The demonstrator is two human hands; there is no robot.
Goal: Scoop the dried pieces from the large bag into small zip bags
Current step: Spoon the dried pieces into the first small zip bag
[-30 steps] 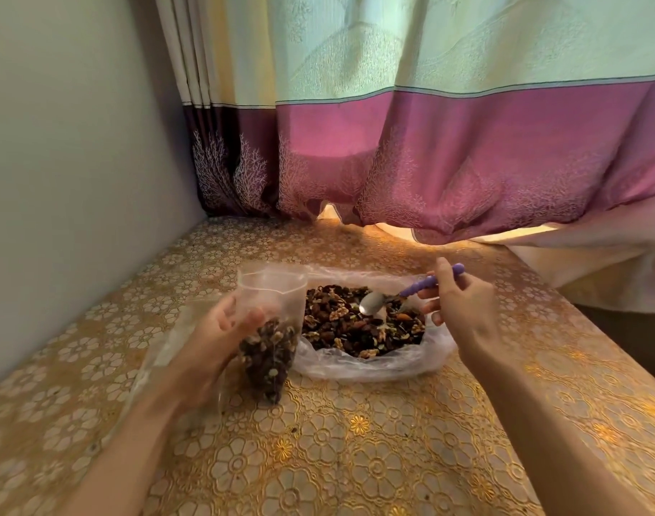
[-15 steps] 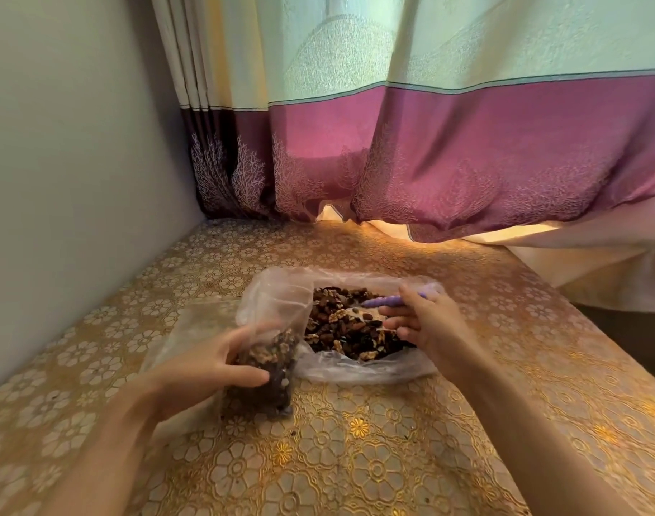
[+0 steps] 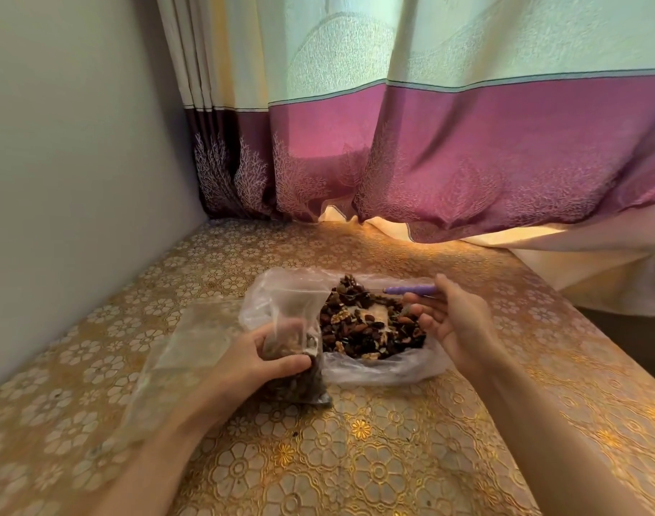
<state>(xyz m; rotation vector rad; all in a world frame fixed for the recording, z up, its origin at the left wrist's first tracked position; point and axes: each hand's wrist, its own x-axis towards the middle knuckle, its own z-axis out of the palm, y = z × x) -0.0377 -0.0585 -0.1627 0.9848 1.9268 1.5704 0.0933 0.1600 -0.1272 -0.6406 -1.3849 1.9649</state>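
A small clear zip bag [image 3: 294,314], partly filled with dark dried pieces, stands on the table with my left hand [image 3: 244,363] gripping its lower half. Right beside it lies the large clear bag [image 3: 385,372], open, with a heap of dried pieces [image 3: 370,329] inside. My right hand [image 3: 461,325] hovers over the large bag's right side, palm turned left. A purple spoon handle [image 3: 411,290] sticks out leftwards from between its thumb and fingers. The spoon's bowl is hidden.
Flat empty clear bags [image 3: 180,351] lie on the gold floral tablecloth [image 3: 355,459] under my left forearm. A grey wall [image 3: 76,180] closes the left side, and a pink and green curtain [image 3: 467,150] hangs over the far table edge. The table drops off at the right.
My right hand lowered and turned the spoon, so its handle now points left over the large bag. My left hand shifted its grip lower on the small bag, whose top slumped.
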